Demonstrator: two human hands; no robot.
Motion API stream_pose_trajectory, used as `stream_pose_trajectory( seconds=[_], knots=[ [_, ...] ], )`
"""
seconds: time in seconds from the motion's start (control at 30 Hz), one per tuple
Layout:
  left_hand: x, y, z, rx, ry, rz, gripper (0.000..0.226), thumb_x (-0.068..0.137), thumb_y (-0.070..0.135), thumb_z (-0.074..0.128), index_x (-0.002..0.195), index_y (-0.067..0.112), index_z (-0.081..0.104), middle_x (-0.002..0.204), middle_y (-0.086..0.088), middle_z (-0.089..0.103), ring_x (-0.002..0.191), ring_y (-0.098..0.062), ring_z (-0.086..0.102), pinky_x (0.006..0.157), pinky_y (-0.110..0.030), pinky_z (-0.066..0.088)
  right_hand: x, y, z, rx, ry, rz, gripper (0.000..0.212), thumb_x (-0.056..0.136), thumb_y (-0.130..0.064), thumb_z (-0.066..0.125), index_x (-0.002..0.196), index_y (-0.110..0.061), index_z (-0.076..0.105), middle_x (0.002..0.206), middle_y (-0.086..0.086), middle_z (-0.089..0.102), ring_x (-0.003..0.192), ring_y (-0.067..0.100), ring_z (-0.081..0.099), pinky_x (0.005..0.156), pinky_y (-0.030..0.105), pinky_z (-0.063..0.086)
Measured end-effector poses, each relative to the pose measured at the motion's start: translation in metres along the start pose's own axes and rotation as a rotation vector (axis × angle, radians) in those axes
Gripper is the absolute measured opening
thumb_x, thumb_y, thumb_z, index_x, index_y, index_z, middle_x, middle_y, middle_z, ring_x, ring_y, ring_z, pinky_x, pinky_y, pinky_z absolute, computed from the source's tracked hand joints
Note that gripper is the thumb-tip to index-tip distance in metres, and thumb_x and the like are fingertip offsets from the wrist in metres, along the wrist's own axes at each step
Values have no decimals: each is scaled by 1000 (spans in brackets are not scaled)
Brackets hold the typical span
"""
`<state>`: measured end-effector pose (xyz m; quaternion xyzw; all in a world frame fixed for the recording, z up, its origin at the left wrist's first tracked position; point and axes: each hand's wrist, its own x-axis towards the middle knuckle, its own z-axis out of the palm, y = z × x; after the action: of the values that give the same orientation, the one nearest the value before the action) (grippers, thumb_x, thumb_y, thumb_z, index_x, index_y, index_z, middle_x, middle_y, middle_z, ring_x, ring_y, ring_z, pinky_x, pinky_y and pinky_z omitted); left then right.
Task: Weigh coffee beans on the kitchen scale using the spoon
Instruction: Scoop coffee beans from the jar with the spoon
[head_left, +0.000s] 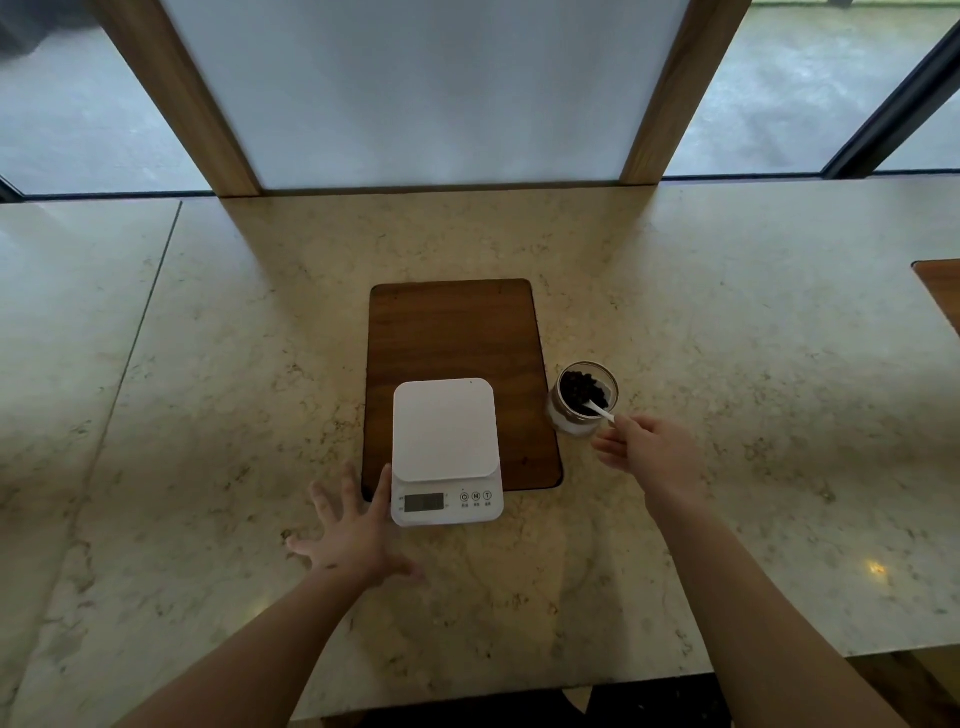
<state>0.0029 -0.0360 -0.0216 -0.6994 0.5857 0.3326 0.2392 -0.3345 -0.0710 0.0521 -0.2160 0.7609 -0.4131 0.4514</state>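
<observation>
A white kitchen scale (444, 447) sits on the near end of a dark wooden board (457, 332), its platform bare and its grey display facing me. To the right of the board stands a small glass jar (563, 415) holding dark coffee beans (579, 396). A white spoon (600, 410) leans in the jar with its bowl among the beans. My right hand (649, 452) pinches the spoon's handle at the jar's rim. My left hand (350, 530) lies flat with fingers spread on the counter, touching the scale's left side.
The marble counter (208, 415) runs wide to both sides, with a seam at the far left. A second wooden board's corner (940, 291) shows at the right edge. A frosted panel between two wooden posts (218, 130) rises behind the counter.
</observation>
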Motion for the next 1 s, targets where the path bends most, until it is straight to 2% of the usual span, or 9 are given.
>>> stream_pose_trajectory(
  seconds=[0.17,0.3,0.37,0.63,0.83,1.0],
  knots=[
    [2,-1,1,1,6,-13,157,47,87,78,132,53,-50,143,1,-57,139,-46,-45,104,-88,8,-4,1,2,22,6,-4,27,103,-13,58,84,-3,74,75,15,78,59,20,77,49,24,59],
    [3,0,2,7,10,-22,157,45,89,76,132,54,-49,146,1,-56,139,-46,-45,104,-88,8,-9,5,5,113,16,38,23,103,-12,57,91,-1,73,69,10,77,59,18,76,50,24,59],
    [3,0,2,9,11,-18,157,45,89,77,133,54,-49,149,0,-55,139,-47,-44,104,-88,9,-10,7,6,150,14,62,21,103,-12,57,93,-1,72,74,13,77,60,19,77,51,25,60],
    [4,-2,3,7,3,-8,158,46,86,79,135,54,-47,149,1,-55,139,-47,-44,104,-89,9,-12,11,11,177,43,50,25,102,-12,60,84,0,73,69,13,78,61,22,77,51,26,60],
    [4,1,-1,13,10,-4,158,44,89,77,138,53,-46,159,-1,-45,142,-48,-41,103,-89,9,-10,9,12,202,40,67,26,102,-13,61,84,1,73,67,12,77,61,24,77,51,27,60],
    [1,-2,1,27,13,-8,157,47,89,76,134,52,-49,156,-2,-49,142,-48,-41,104,-88,10,-12,12,13,248,40,97,24,101,-11,61,84,1,72,66,11,77,62,23,77,51,26,60]
  ],
)
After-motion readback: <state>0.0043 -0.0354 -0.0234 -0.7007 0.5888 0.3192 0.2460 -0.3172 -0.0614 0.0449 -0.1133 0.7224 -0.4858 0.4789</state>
